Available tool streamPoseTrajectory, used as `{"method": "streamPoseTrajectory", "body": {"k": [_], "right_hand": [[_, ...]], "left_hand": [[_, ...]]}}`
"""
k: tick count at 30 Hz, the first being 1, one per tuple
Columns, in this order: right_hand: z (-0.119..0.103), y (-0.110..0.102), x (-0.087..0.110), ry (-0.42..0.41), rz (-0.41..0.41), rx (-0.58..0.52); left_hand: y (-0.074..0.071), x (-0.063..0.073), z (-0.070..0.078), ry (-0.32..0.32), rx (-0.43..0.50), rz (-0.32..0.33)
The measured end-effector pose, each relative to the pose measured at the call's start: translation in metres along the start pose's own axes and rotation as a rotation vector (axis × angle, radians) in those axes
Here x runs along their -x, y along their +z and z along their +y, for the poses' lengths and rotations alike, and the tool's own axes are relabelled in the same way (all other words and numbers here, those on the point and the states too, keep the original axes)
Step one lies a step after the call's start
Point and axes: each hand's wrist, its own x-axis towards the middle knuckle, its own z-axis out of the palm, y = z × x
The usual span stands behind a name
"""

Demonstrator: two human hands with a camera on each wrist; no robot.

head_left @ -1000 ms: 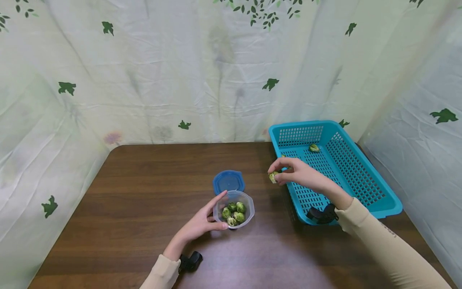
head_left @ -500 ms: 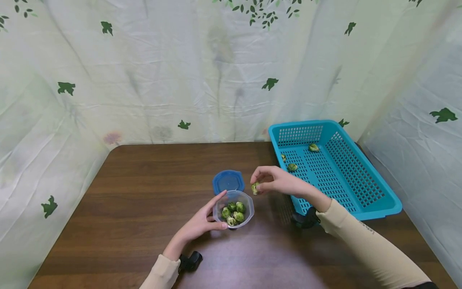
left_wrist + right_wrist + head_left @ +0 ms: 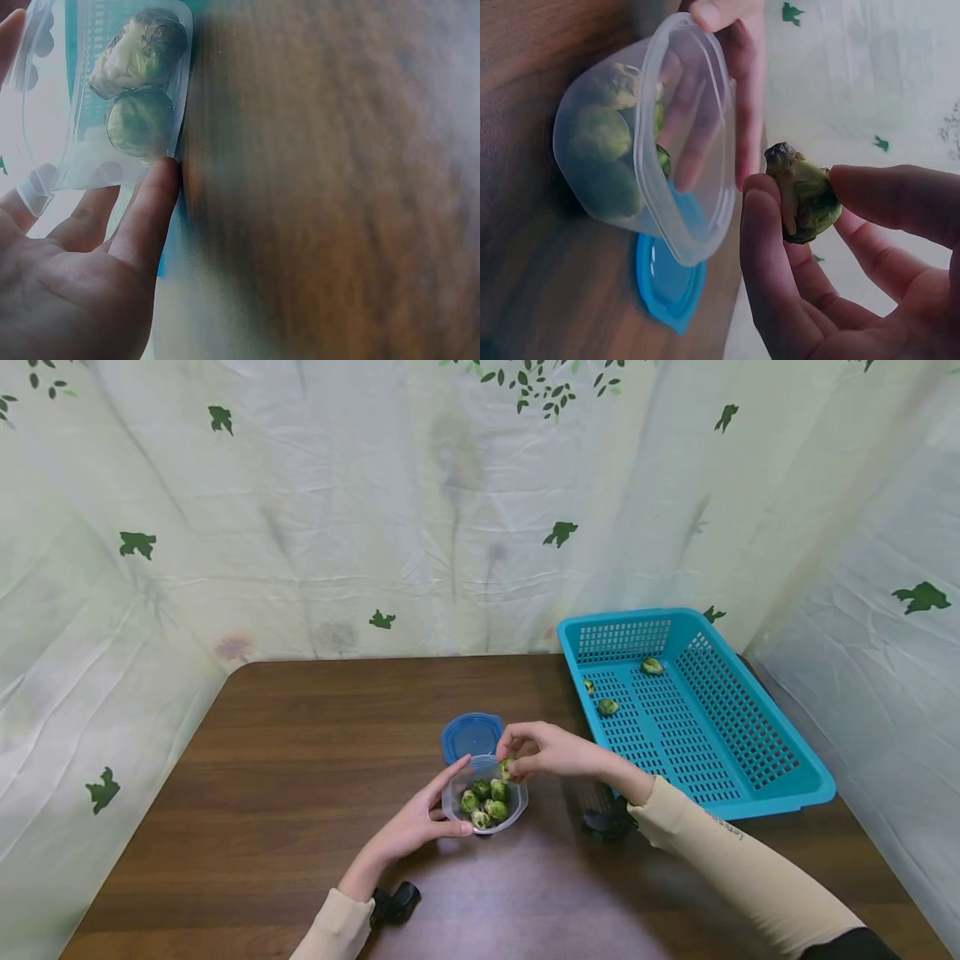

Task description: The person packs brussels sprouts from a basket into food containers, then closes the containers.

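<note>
A clear plastic food container (image 3: 480, 767) stands on the table with several Brussels sprouts (image 3: 481, 788) inside. My left hand (image 3: 411, 832) holds it from the left, thumb on the near side and fingers along the far side. In the left wrist view, fingers (image 3: 146, 217) touch the container's wall. Over the container's far right rim, my right hand (image 3: 551, 750) pinches one Brussels sprout (image 3: 806, 196) between thumb and fingertips. The right wrist view shows that sprout apart from the container, its browned stem end visible.
A blue lid (image 3: 472, 737) lies on the table just behind the container. To the right stands a turquoise perforated basket (image 3: 780, 777), with a few sprouts (image 3: 652, 667) in it. Patterned curtains (image 3: 315, 510) hang behind the table (image 3: 300, 743) and at both sides.
My right hand has moved left from the basket's edge to above the container, carrying the sprout. The left hand and container have stayed in place.
</note>
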Motion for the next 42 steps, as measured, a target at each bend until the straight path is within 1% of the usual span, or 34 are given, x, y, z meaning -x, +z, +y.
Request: {"method": "streamPoseTrajectory", "body": {"k": [6, 16, 21, 25, 32, 42], "right_hand": [[0.001, 0.008, -0.007, 0.005, 0.019, 0.047], [-0.001, 0.022, -0.015, 0.022, 0.017, 0.113], [-0.002, 0.025, -0.017, 0.029, 0.009, 0.112], [-0.002, 0.024, -0.017, 0.039, 0.004, 0.106], [0.000, 0.019, -0.013, 0.058, 0.018, 0.074], [-0.003, 0.004, -0.003, 0.045, 0.049, 0.011]], "left_hand": [[0.000, 0.000, 0.001, 0.004, -0.003, 0.001], [0.001, 0.000, 0.003, -0.012, 0.021, 0.001], [0.000, 0.000, 0.003, -0.011, 0.018, -0.001], [0.000, 0.000, 0.003, -0.013, 0.011, 0.000], [0.000, 0.000, 0.003, -0.014, 0.010, 0.009], [0.001, 0.001, 0.003, 0.004, 0.023, 0.005]]}}
